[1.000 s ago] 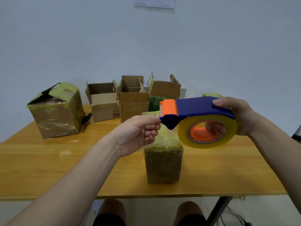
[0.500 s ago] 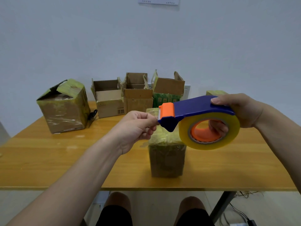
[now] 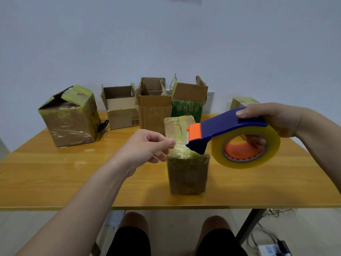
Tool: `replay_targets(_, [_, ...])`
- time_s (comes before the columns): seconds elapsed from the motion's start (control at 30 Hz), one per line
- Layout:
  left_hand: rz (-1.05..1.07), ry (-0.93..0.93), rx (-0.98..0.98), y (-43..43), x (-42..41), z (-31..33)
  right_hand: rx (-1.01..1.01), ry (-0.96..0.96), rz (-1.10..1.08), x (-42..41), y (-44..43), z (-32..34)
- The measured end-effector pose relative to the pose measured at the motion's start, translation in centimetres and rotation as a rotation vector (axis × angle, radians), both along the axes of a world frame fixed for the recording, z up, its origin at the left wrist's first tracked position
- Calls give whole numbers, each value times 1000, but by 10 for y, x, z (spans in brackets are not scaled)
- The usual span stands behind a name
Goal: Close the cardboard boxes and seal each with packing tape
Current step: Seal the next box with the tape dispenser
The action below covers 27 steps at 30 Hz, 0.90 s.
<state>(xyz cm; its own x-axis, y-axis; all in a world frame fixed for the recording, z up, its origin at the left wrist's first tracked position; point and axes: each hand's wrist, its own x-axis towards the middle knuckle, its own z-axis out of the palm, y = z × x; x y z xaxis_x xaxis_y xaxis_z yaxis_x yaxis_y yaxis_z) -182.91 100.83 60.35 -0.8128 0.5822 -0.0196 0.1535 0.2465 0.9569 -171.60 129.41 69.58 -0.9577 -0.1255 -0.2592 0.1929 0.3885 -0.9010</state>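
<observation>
Barely visible, clear tape [image 3: 181, 146] stretches between left hand [image 3: 147, 148] and dispenser [image 3: 227, 124].

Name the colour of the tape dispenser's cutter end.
Orange cutter end on the blue tape dispenser; head view.

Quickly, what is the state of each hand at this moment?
Left hand: pinches the free end of the tape.
Right hand: grips the tape dispenser.
</observation>
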Motion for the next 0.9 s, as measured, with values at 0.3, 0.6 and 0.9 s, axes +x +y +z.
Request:
replay_targets(0.3, [48,-11,21,-3,9,-9,260,67,-42,-6,-10,6])
replay_targets(0.6, [133,-46,30,-2,11,-14,316,85,-54,-11,-20,8])
replay_targets(0.9, [99,-124,81,-4,9,-15,317,50,-7,-8,-18,14])
